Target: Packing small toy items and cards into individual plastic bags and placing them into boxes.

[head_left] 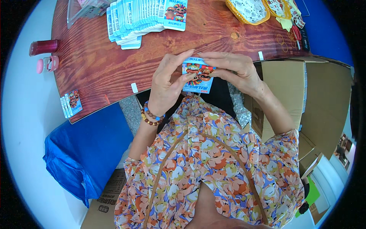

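Observation:
Between both hands, near the front edge of the table, is a small flat blue packet (198,87) printed with colourful cartoon figures. My left hand (167,78) grips its left side, thumb pressed on the printed face. From the other side my right hand (238,72) pinches it, with the thumb and fingers at its right and top edges. The fingers partly cover the print. Farther off on the table lies a fanned row of similar blue packets (143,17), overlapping, several showing barcodes.
A few more packets (72,102) lie at the table's left corner. Beside the left edge are a dark red jar (44,47) and a pink-lidded bottle (52,63). Yellow baskets (263,17), rubber bands (282,42) and red scissors (296,33) sit far right. Cardboard boxes (282,95) stand right.

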{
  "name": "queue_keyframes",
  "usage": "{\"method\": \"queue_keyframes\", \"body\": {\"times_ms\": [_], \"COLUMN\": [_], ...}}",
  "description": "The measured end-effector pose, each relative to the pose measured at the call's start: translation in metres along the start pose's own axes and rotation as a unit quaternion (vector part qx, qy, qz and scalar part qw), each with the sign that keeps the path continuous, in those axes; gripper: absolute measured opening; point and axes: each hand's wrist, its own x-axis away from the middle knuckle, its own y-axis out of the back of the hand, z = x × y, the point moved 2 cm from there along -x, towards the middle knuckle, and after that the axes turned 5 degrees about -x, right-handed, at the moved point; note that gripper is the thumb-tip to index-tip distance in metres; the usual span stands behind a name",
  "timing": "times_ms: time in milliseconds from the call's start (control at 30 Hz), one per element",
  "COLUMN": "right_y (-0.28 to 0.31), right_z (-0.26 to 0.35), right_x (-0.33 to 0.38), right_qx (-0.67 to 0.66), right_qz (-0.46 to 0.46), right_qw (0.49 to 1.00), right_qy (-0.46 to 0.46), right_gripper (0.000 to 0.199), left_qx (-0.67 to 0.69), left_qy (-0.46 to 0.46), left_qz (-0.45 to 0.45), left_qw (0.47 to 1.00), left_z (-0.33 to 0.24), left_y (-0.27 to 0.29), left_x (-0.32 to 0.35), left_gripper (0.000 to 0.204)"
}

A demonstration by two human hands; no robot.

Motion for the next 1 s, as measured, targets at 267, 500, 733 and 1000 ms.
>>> {"method": "queue_keyframes", "body": {"times_ms": [267, 500, 733, 1000], "right_y": [0.005, -0.029, -0.053, -0.030], "right_z": [0.006, -0.013, -0.009, -0.027], "right_x": [-0.022, -0.032, -0.085, -0.107], "right_qx": [-0.071, 0.031, 0.136, 0.392], "right_qz": [-0.013, 0.063, 0.071, -0.043], "right_qw": [0.994, 0.996, 0.988, 0.911], "right_qy": [-0.086, -0.051, 0.018, 0.122], "right_gripper": [0.031, 0.026, 0.037, 0.050], "left_qx": [0.023, -0.159, -0.603, -0.798], "left_qy": [-0.003, -0.013, 0.094, 0.144], "left_qz": [-0.022, -0.046, -0.260, -0.256], "left_qw": [0.999, 0.986, 0.748, 0.526], "left_z": [0.006, -0.006, -0.011, 0.029], "left_y": [-0.001, 0.034, 0.194, 0.291], "left_x": [-0.004, 0.018, 0.078, 0.110], "left_gripper": [0.042, 0.029, 0.037, 0.043]}}
